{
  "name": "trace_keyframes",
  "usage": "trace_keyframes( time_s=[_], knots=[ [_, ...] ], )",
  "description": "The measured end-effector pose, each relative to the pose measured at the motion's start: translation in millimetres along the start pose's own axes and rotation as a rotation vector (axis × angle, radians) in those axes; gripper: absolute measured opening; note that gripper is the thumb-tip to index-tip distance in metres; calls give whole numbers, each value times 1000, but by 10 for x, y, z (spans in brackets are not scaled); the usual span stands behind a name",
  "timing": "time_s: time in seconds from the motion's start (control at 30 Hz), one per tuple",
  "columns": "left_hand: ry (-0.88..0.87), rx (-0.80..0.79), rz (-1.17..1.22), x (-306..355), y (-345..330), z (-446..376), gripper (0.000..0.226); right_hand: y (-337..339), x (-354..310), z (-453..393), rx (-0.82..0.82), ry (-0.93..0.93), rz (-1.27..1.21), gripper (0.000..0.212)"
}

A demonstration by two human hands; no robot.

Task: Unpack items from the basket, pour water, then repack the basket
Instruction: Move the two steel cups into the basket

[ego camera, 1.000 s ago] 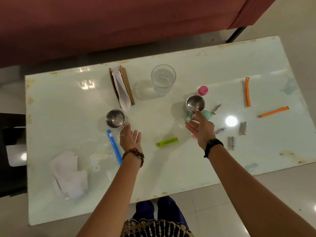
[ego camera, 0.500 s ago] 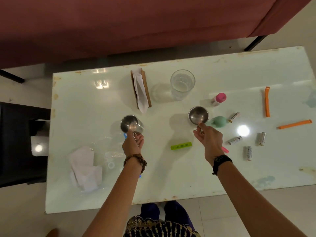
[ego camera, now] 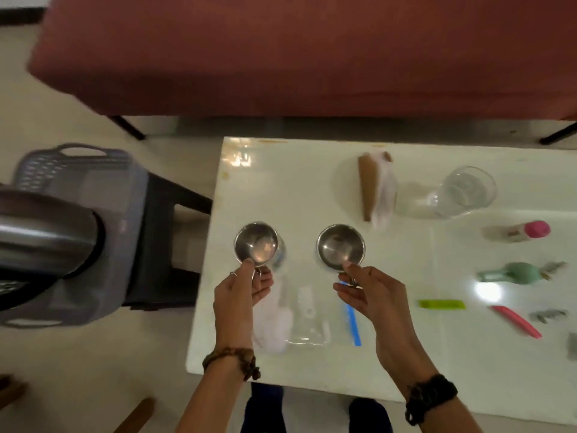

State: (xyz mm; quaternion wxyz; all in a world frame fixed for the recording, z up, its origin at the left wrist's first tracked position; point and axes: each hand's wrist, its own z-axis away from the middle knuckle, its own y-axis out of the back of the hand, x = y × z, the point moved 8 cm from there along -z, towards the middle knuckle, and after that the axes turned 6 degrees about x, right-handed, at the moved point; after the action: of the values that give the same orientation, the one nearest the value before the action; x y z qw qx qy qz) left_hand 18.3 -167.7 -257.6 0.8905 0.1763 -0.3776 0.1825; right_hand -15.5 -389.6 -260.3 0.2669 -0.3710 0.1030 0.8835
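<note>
My left hand [ego camera: 242,292] holds a small steel cup [ego camera: 256,243] by its handle, above the white table's [ego camera: 281,189] left part. In my right hand [ego camera: 370,292] is a second steel cup [ego camera: 340,248], pinched at its handle, a little to the right of the first. Both cups look empty inside. A grey plastic basket [ego camera: 78,195] sits on a dark stool [ego camera: 165,229] left of the table, with a large steel vessel [ego camera: 40,235] in it. A glass of water [ego camera: 462,192] stands at the table's far side.
A brown napkin holder [ego camera: 370,185] stands near the glass. A clear bag with tissue [ego camera: 290,320], a blue strip [ego camera: 352,323], a green clip [ego camera: 441,304], a pink clip [ego camera: 515,321], a teal bulb [ego camera: 515,271] and a pink-capped bottle [ego camera: 518,231] lie about. A maroon sofa [ego camera: 312,51] is behind.
Both hands went from reaching to gripping the steel cups and carried them left and up off the table. The view swung left, bringing the basket and stool into sight.
</note>
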Motion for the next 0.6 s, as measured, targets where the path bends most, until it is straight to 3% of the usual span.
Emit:
trace_keyframes(
  time_s=[0.33, 0.6],
  knots=[
    [-63, 189, 207, 1432, 1477, -1002, 29, -2605, -264, 384, -234, 48, 116, 21],
    [-8, 347, 227, 1784, 1569, -1901, 38, -4026, -346, 135, -284, 89, 210, 20]
  ],
)
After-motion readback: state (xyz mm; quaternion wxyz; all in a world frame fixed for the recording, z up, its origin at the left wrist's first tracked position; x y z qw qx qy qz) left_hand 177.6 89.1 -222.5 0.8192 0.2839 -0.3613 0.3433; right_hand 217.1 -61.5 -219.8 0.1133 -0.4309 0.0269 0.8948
